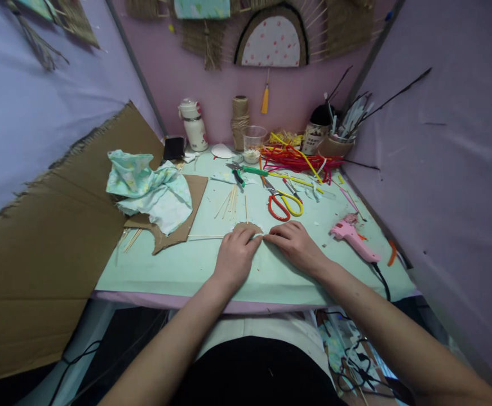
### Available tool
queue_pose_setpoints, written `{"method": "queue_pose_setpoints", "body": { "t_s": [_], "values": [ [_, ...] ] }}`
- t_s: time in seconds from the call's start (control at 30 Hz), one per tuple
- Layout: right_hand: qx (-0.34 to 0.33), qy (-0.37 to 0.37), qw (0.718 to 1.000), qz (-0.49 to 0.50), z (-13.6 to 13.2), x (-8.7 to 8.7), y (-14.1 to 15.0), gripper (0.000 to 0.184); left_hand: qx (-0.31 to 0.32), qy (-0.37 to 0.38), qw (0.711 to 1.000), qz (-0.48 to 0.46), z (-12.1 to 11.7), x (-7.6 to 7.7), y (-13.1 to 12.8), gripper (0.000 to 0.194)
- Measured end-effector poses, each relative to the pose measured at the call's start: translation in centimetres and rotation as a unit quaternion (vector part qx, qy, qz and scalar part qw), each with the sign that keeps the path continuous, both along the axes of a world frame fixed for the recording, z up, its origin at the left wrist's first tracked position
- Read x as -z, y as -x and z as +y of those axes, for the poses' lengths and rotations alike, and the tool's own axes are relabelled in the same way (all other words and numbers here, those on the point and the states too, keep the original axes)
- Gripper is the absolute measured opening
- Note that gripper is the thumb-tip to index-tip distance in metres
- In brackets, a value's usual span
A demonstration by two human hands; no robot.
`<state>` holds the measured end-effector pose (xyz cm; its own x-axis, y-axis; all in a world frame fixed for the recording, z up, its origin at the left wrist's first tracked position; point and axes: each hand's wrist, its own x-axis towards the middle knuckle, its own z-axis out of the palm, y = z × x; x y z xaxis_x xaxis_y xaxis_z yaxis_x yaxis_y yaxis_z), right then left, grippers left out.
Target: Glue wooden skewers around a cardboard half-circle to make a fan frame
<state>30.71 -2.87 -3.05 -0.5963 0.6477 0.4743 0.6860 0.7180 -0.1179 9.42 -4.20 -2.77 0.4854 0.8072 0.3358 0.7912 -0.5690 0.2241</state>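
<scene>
A small brown cardboard half-circle [248, 226] lies flat on the table near its front middle. One thin wooden stick [246, 208] points away from its curved edge, and another thin stick [205, 237] runs out to the left. My left hand [236, 256] presses its fingers over the left part of the cardboard, the thumb along the straight edge. My right hand [294, 245] has its fingertips pinched at the right corner, around what looks like a stick end. The fingers partly hide the cardboard's lower edge and the stick ends.
Scissors [279, 206], pliers [238, 173] and loose sticks [229, 202] lie beyond my hands. A pink glue gun [355, 237] rests at right. Crumpled cloth [155, 192] covers cardboard [193, 206] at left. Pipe cleaners [296, 163], a twine spool [240, 121] and a bottle [195, 127] stand behind.
</scene>
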Motion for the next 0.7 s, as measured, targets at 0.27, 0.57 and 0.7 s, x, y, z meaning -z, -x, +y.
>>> {"method": "queue_pose_setpoints", "body": {
  "t_s": [0.27,0.57,0.7],
  "values": [
    [-0.001,0.000,1.000,-0.003,-0.03,-0.11,-0.01,0.024,-0.003,-0.013,1.000,-0.001,-0.07,-0.15,-0.04,0.029],
    [-0.005,0.000,1.000,-0.001,0.04,-0.03,-0.08,0.025,-0.004,-0.008,1.000,0.002,-0.07,-0.21,-0.03,0.029],
    [-0.004,0.002,1.000,0.000,0.02,-0.08,-0.05,0.026,-0.004,-0.009,1.000,0.005,-0.06,-0.25,-0.04,0.029]
  ]
}}
